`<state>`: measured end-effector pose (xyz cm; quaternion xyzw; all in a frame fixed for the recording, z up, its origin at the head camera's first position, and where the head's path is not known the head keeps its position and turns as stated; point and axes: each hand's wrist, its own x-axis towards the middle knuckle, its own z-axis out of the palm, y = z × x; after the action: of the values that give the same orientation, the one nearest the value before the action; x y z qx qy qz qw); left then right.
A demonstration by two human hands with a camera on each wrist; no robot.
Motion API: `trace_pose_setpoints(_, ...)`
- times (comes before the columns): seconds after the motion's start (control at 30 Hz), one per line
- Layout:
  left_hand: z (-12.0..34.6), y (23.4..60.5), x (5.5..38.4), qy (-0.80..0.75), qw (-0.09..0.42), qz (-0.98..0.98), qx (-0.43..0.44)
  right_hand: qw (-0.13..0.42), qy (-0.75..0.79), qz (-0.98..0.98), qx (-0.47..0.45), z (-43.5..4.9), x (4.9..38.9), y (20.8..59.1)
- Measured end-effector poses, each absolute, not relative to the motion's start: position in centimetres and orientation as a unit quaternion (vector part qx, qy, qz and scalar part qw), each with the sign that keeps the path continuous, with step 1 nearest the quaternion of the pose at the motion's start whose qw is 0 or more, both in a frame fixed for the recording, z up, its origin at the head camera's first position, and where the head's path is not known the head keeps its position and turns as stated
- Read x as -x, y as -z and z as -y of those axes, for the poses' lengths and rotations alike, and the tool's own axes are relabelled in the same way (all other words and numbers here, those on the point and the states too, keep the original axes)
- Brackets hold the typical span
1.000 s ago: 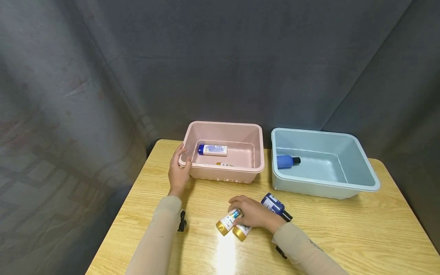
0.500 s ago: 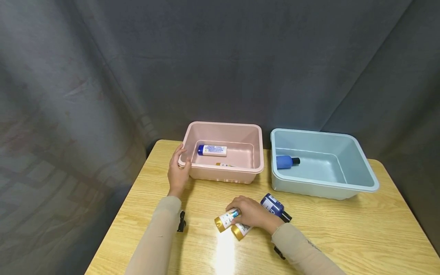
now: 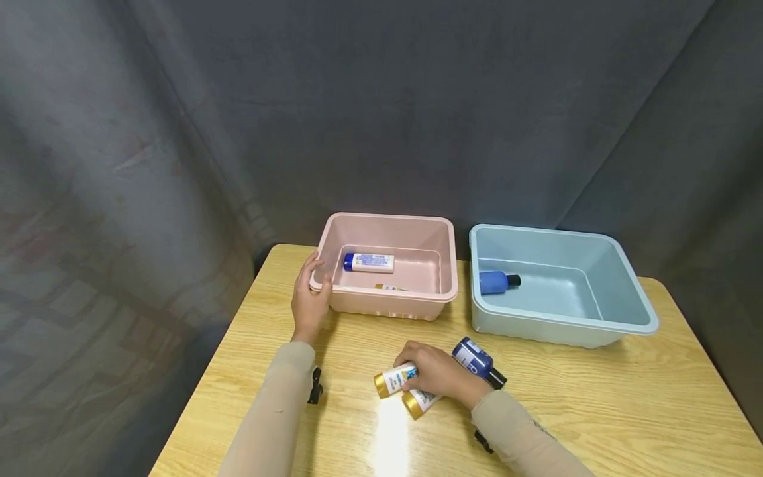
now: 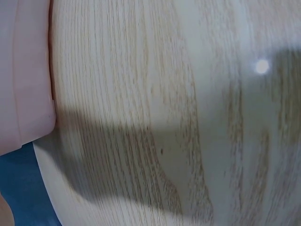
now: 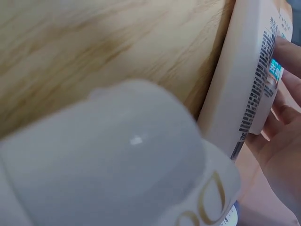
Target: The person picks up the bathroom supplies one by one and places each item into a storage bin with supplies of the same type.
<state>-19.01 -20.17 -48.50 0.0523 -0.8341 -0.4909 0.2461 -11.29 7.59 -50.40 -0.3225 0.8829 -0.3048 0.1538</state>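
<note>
Five fingers of the right hand (image 3: pixel 440 372) come down over a white bottle (image 3: pixel 396 380), thumb and fingertips curled round its body as it lies tilted above or on the table (image 3: pixel 608 397); whether it touches the wood cannot be told. Its gold cap points left, and the label carries small dark print and a blue and yellow patch near the grip. Crowding it, partly covered by the hand, is a second gold-capped bottle (image 3: pixel 420 401). Just behind the wrist lies a dark-blue bottle (image 3: pixel 473 358) with a black cap. Farther back, the left hand (image 3: pixel 310 298) grips the near left corner of a pink bin (image 3: pixel 387 305), whose near wall partly hides a gold-capped container (image 3: pixel 389 287); behind that lies a white bottle with a blue cap (image 3: pixel 369 262). To the right, a pale-blue bin (image 3: pixel 560 331) holds a blue bottle (image 3: pixel 493 282) at its left end. Dark curtain (image 3: pixel 381 106) hangs behind everything.
</note>
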Motion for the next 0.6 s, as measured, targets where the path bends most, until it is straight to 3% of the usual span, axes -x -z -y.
trace_pose_setpoints(0.3,20.4,48.5,19.2,0.490,0.253,0.833,-0.044,0.152,0.302,-0.889,0.309,-7.1,11.4,50.0)
trace_pose_setpoints(0.6,20.3,48.5,19.1,0.490,0.231,0.839,-0.052,0.106,0.299,-0.890,0.328,-6.5,10.6,49.4)
